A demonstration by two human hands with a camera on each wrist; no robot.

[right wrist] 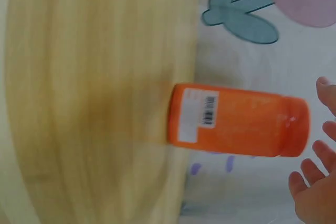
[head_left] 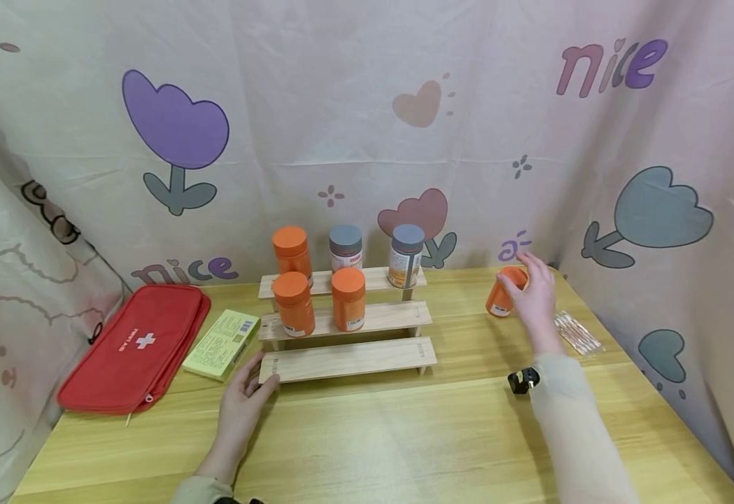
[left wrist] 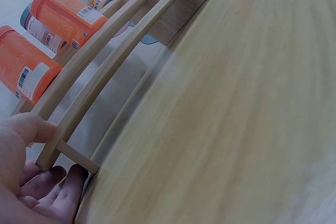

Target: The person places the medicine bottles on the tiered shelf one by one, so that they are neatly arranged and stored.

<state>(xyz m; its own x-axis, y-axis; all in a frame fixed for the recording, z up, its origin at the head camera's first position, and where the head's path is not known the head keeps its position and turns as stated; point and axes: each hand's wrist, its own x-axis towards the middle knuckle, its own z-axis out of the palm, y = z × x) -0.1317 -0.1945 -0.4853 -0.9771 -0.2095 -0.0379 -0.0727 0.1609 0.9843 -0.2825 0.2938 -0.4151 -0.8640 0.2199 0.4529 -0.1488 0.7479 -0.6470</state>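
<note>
At the left end of a three-tier wooden display rack [head_left: 348,358], my left hand [head_left: 244,400] pinches the lowest board. The left wrist view shows the thumb above the board and the fingers curled below it. An orange bottle [right wrist: 236,121] with a white barcode label stands at the right of the table. My right hand [head_left: 535,297] is beside its top with the fingers spread, and a gap shows between them in the right wrist view. On the rack's middle tier are two orange bottles [head_left: 348,299]; the top tier bears an orange bottle [head_left: 291,253] and two grey-capped bottles [head_left: 407,257].
A red first aid pouch [head_left: 136,346] lies at the left, with a yellow-green box [head_left: 223,344] between it and the rack. Right of my right hand is a clear pack of cotton swabs [head_left: 577,333]. A patterned curtain [head_left: 316,91] hangs behind the wooden table [head_left: 392,441].
</note>
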